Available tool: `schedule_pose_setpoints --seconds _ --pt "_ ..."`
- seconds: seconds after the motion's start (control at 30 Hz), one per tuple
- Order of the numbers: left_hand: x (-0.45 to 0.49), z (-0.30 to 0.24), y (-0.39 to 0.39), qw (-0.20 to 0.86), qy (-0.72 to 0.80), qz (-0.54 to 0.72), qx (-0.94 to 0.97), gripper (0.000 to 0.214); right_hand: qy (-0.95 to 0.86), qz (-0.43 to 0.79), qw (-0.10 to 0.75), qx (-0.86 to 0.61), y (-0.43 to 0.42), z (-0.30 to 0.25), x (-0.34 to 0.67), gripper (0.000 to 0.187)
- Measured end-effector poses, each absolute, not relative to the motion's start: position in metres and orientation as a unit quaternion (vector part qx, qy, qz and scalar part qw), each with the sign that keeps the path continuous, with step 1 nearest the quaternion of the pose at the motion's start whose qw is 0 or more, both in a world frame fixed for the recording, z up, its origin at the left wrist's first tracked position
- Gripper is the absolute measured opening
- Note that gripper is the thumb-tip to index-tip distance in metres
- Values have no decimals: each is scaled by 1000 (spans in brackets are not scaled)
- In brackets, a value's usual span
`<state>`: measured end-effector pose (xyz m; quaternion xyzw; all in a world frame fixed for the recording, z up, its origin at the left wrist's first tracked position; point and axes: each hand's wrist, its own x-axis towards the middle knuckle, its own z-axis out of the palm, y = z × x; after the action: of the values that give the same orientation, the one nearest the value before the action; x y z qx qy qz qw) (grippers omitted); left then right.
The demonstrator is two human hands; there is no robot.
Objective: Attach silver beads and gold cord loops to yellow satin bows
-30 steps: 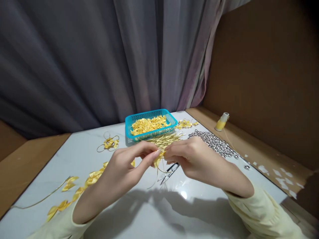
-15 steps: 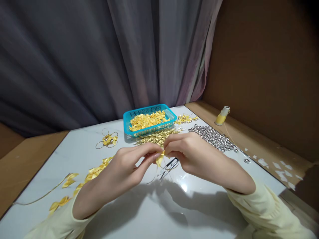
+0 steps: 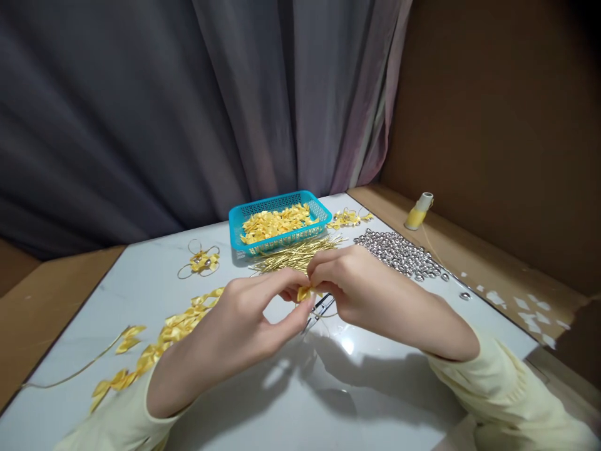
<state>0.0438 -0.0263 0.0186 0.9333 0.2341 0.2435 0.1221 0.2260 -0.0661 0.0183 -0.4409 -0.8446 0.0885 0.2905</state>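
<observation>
Between my two hands, above the white table, is a small yellow ribbon bow (image 3: 304,292). My left hand (image 3: 256,316) pinches it from the left, thumb below and fingers above. The fingertips of my right hand (image 3: 352,282) are closed on its other side, and a thin golden cord (image 3: 326,315) loops down beneath them. Thread snips (image 3: 319,309) lie on the table just under the hands, partly covered. Beyond my fingers is a pile of gold twist ties (image 3: 298,254). A chain of yellow bows (image 3: 164,338) runs beside my left forearm, which hides part of it.
A blue basket (image 3: 233,232) of yellow bows stands at the back. Silver beads (image 3: 399,254) are heaped on the right. A thread spool (image 3: 417,213) and paper scraps (image 3: 530,313) lie on the brown ledge. Finished-looking bow clusters (image 3: 201,260) rest left and right of the basket.
My left fingers have opened wider and shifted around the bow, which has turned upward between my hands. My right hand stays nearly in place. The view has shifted slightly.
</observation>
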Motion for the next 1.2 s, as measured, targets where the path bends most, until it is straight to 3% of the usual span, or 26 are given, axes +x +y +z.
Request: schedule_pose_setpoints --seconds 0.23,0.67,1.03,1.2 --pt "44 17 -24 124 265 256 921 15 -845 88 286 -443 -66 19 227 31" --pt "41 28 -18 245 291 179 907 11 -848 113 264 -445 -66 21 228 24" --pt "37 32 -11 321 286 131 893 12 -834 184 255 -454 -62 26 230 33" --pt "40 27 -15 306 292 150 893 15 -826 193 256 -464 -62 25 229 32"
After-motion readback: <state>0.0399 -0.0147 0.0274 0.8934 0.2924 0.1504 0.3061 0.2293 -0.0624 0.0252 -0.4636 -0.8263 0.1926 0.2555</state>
